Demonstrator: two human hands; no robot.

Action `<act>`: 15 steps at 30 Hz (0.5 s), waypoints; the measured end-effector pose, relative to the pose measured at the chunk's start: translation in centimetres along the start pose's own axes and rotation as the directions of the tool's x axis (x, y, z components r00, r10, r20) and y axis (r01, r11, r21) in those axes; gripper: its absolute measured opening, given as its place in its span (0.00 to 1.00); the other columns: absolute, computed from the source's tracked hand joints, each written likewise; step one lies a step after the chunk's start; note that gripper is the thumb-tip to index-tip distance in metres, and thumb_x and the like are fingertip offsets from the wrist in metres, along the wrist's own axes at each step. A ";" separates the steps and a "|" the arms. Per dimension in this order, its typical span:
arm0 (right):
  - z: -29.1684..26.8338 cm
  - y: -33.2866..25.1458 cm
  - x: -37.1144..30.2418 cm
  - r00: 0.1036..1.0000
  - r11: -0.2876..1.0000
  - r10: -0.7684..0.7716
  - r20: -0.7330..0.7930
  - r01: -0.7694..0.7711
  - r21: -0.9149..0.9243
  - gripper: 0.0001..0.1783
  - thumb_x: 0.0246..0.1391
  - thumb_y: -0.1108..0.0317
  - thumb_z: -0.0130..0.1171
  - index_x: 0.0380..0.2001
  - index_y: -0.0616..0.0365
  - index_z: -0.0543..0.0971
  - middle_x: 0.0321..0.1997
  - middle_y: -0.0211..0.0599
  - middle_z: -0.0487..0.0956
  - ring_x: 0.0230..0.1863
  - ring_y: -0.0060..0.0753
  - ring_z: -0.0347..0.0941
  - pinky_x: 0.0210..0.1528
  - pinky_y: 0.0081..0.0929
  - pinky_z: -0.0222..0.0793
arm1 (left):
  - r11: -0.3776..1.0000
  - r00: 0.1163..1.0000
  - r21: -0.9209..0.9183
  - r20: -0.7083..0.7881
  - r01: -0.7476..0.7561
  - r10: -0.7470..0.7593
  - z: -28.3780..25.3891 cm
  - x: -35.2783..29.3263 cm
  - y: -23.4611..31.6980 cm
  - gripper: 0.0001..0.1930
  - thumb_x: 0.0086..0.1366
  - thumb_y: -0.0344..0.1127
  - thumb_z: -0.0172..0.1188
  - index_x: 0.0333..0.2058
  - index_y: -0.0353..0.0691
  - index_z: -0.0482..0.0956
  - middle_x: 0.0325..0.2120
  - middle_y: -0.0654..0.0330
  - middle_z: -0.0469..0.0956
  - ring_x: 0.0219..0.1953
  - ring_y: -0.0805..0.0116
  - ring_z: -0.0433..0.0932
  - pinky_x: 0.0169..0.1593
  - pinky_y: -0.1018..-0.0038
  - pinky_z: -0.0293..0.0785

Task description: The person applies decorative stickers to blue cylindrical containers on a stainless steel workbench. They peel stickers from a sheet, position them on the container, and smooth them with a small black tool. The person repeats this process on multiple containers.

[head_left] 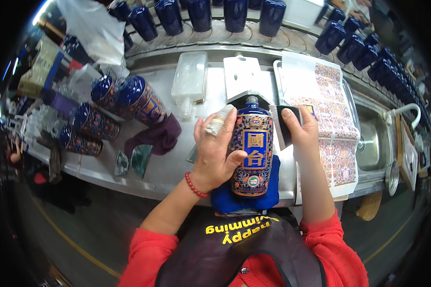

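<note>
A dark blue bottle (252,177) with a dense floral pattern and a blue and gold front panel lies on a folded blue cloth (223,197) at the table's near edge, its neck pointing away from me. My left hand (213,155) grips the bottle's left side, with the thumb across its front and one finger wrapped in pale tape or cloth. In my right hand (301,129) is a black flat scraper (286,126) with a pale edge, held just right of the bottle's shoulder. The fingers behind the scraper are partly hidden.
Patterned transfer sheets (337,129) lie at right, beside a metal sink (374,143). Several decorated bottles (146,103) and a purple cloth (164,136) lie at left. A clear container (190,79) and a white board (242,76) stand behind. Plain blue bottles (235,16) line a curved conveyor.
</note>
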State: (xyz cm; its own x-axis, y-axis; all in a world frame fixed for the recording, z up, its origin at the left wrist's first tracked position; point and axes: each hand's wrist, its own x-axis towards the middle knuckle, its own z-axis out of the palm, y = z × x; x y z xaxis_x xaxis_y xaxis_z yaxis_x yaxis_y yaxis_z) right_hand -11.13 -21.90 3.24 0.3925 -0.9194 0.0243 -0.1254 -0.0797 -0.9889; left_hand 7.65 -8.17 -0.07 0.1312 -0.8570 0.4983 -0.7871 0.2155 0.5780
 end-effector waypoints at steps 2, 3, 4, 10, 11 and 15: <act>-0.5 1.1 -0.1 0.982 0.993 0.114 -0.151 -0.110 0.036 0.11 0.66 0.67 0.59 0.44 0.64 0.80 0.34 0.38 0.83 0.35 0.25 0.79 0.39 0.25 0.74 | 0.996 0.998 0.058 0.017 -0.065 0.065 -0.6 0.7 -0.1 0.47 0.70 0.73 0.39 0.68 0.33 0.65 0.58 0.46 0.74 0.66 0.44 0.60 0.71 0.42 0.38; -0.8 1.8 -0.5 0.993 0.994 -0.087 -0.084 0.082 -0.070 0.12 0.66 0.69 0.57 0.49 0.64 0.78 0.41 0.40 0.83 0.40 0.26 0.79 0.42 0.25 0.75 | 0.991 0.995 0.101 0.053 -0.089 0.084 -0.9 0.9 -0.1 0.47 0.70 0.73 0.39 0.68 0.33 0.65 0.58 0.46 0.74 0.66 0.44 0.61 0.71 0.42 0.38; -0.8 2.4 -0.9 0.971 0.957 -0.234 -0.042 0.222 -0.186 0.15 0.66 0.72 0.56 0.54 0.64 0.76 0.47 0.42 0.82 0.44 0.27 0.79 0.45 0.25 0.76 | 0.984 0.991 0.133 0.082 -0.117 0.107 -1.0 1.1 0.0 0.47 0.70 0.73 0.39 0.68 0.33 0.65 0.58 0.46 0.74 0.66 0.44 0.61 0.71 0.42 0.38; -0.2 5.0 -3.1 0.842 0.751 -0.494 0.217 0.539 -0.381 0.37 0.48 0.90 0.49 0.65 0.64 0.70 0.70 0.60 0.67 0.69 0.61 0.65 0.70 0.44 0.63 | 0.977 0.990 0.160 0.053 -0.139 0.132 -1.0 1.4 0.5 0.47 0.71 0.72 0.40 0.65 0.29 0.69 0.55 0.45 0.77 0.61 0.43 0.67 0.71 0.42 0.42; 0.0 5.3 -3.1 0.845 0.764 -0.495 0.204 0.535 -0.361 0.37 0.48 0.90 0.49 0.65 0.64 0.70 0.70 0.60 0.67 0.68 0.61 0.65 0.70 0.44 0.63 | 0.977 0.990 0.165 0.063 -0.132 0.124 -0.9 1.4 0.6 0.47 0.71 0.72 0.40 0.65 0.29 0.69 0.55 0.45 0.76 0.61 0.43 0.67 0.71 0.43 0.42; 0.2 5.8 -3.1 0.850 0.786 -0.480 0.216 0.526 -0.326 0.36 0.49 0.90 0.48 0.65 0.64 0.70 0.68 0.58 0.69 0.67 0.58 0.66 0.70 0.42 0.62 | 0.978 0.991 0.169 0.076 -0.124 0.113 -0.8 1.4 0.5 0.47 0.71 0.72 0.39 0.65 0.28 0.69 0.55 0.44 0.76 0.61 0.43 0.67 0.71 0.43 0.42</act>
State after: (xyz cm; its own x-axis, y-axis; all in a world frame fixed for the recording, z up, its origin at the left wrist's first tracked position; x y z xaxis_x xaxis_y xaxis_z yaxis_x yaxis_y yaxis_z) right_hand -12.91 -19.46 -2.59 0.5905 -0.6606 0.4637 -0.1887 -0.6716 -0.7164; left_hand 7.89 -8.85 1.46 -0.0042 -0.8601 0.5100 -0.8875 0.2382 0.3944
